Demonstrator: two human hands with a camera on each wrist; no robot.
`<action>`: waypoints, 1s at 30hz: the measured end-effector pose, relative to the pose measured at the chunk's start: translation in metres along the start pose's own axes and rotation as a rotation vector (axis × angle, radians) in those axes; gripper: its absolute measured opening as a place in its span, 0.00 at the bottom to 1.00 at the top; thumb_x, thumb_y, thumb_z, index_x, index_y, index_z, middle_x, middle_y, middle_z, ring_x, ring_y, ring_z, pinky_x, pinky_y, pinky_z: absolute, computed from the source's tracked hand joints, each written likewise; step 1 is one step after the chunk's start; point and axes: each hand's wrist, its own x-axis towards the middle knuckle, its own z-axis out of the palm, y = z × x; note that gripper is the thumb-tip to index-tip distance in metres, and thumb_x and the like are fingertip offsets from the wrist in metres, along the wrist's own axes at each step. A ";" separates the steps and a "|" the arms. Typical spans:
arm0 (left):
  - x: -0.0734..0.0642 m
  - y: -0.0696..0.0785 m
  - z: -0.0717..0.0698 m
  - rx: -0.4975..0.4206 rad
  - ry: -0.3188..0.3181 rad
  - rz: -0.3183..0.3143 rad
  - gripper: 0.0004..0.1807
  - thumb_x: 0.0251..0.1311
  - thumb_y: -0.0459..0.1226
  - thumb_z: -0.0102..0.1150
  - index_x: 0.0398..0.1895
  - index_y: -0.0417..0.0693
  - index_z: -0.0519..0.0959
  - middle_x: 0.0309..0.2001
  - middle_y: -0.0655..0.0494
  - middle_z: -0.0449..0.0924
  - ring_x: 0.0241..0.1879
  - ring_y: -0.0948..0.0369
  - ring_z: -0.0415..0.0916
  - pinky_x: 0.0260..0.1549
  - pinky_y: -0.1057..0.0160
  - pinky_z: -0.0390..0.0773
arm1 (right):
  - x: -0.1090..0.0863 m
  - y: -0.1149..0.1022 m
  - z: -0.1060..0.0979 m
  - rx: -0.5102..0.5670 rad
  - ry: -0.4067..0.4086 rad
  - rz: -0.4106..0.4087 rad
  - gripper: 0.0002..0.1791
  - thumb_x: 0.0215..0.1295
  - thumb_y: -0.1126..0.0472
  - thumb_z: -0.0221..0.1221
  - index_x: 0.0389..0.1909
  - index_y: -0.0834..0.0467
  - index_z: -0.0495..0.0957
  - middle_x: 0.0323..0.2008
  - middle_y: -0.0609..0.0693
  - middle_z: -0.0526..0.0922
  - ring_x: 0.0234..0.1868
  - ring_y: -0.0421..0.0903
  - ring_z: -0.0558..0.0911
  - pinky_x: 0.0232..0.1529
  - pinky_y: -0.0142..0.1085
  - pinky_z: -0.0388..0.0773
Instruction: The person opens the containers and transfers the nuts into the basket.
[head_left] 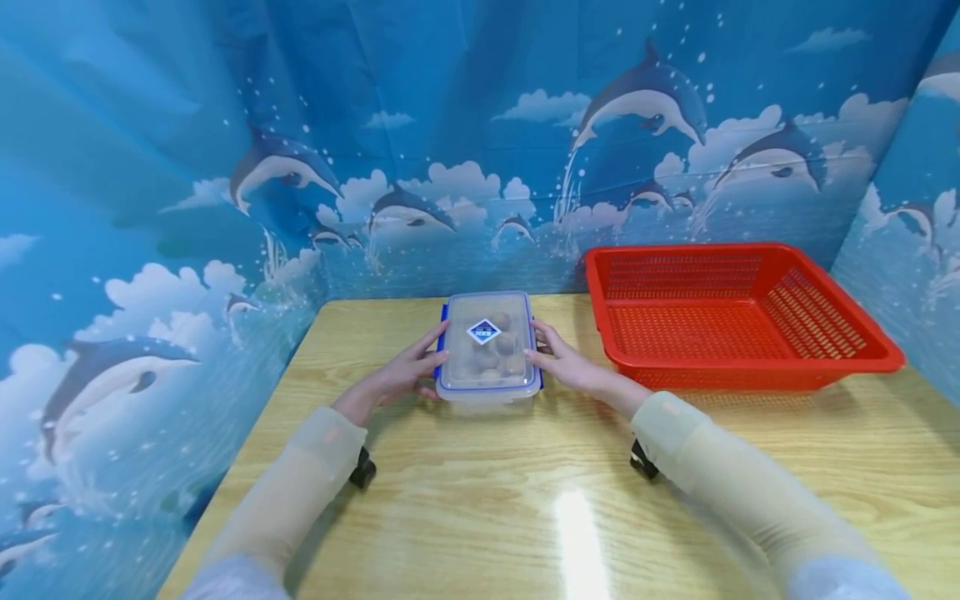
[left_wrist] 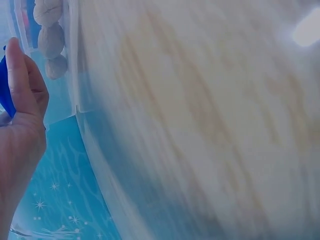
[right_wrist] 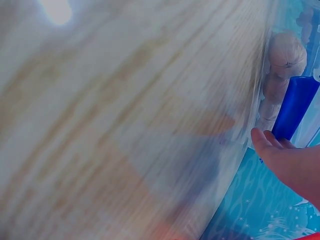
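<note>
A clear plastic food container (head_left: 498,350) with a see-through lid, blue side latches and a blue diamond label is at the far side of the table. Several round, pale brown things (left_wrist: 51,42) show through its wall; their kind is hard to tell. My left hand (head_left: 401,371) grips the container's left side, thumb by the lid's edge. On the opposite side my right hand (head_left: 566,360) holds it, fingers along the edge by a blue latch (right_wrist: 296,106). Whether the container's base touches the table cannot be told.
A large red plastic basket (head_left: 735,371) with slotted walls stands to the right on the wood-grain table (head_left: 480,517). Behind and to the left hangs a blue dolphin-print sheet (head_left: 450,108), close to the table's edges.
</note>
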 end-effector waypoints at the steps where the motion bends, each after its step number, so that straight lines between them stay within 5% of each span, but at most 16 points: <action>1: 0.000 0.000 0.000 -0.001 -0.001 -0.002 0.35 0.76 0.43 0.43 0.78 0.70 0.40 0.69 0.37 0.60 0.46 0.50 0.79 0.31 0.57 0.83 | 0.000 0.001 0.000 0.001 -0.001 -0.005 0.36 0.77 0.63 0.45 0.75 0.67 0.35 0.72 0.73 0.43 0.71 0.68 0.51 0.68 0.55 0.52; 20: 0.000 -0.001 -0.010 -0.014 -0.087 -0.024 0.35 0.76 0.43 0.43 0.77 0.74 0.39 0.74 0.40 0.49 0.49 0.49 0.78 0.32 0.58 0.83 | -0.003 -0.002 0.002 0.013 -0.025 0.019 0.37 0.78 0.60 0.43 0.75 0.64 0.31 0.73 0.70 0.38 0.72 0.67 0.47 0.69 0.55 0.49; 30: 0.000 0.005 -0.009 0.133 -0.040 -0.024 0.36 0.74 0.46 0.45 0.78 0.70 0.41 0.73 0.37 0.50 0.49 0.47 0.78 0.27 0.56 0.83 | -0.002 -0.001 -0.001 0.017 -0.005 0.013 0.37 0.77 0.61 0.45 0.75 0.65 0.34 0.73 0.71 0.42 0.72 0.66 0.49 0.69 0.54 0.52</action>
